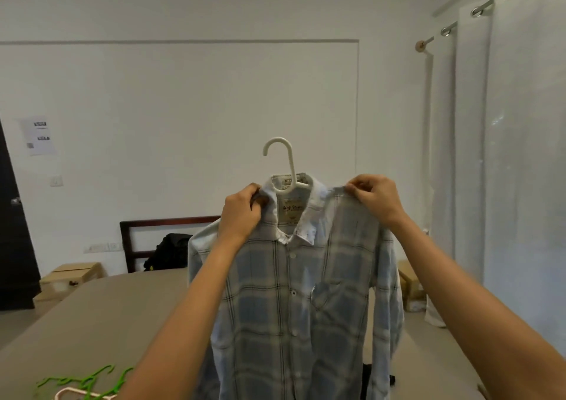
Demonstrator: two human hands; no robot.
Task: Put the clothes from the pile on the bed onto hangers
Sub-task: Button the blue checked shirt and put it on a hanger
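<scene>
A light blue plaid shirt point(294, 301) hangs in the air in front of me on a white plastic hanger point(283, 162), whose hook sticks up out of the collar. My left hand point(242, 213) grips the shirt's left shoulder beside the collar. At the right shoulder seam my right hand point(372, 197) pinches the fabric. The shirt's lower part drops out of view over the bed point(92, 317). A bit of dark clothing point(369, 381) shows on the bed behind the shirt's hem.
Green hangers point(82, 379) and a pale pink hanger point(76, 395) lie on the bed at lower left. A dark bag point(168, 251) rests against the wooden headboard point(153, 225). Cardboard boxes point(70, 277) stand on the floor at left, and white curtains point(490, 154) hang at right.
</scene>
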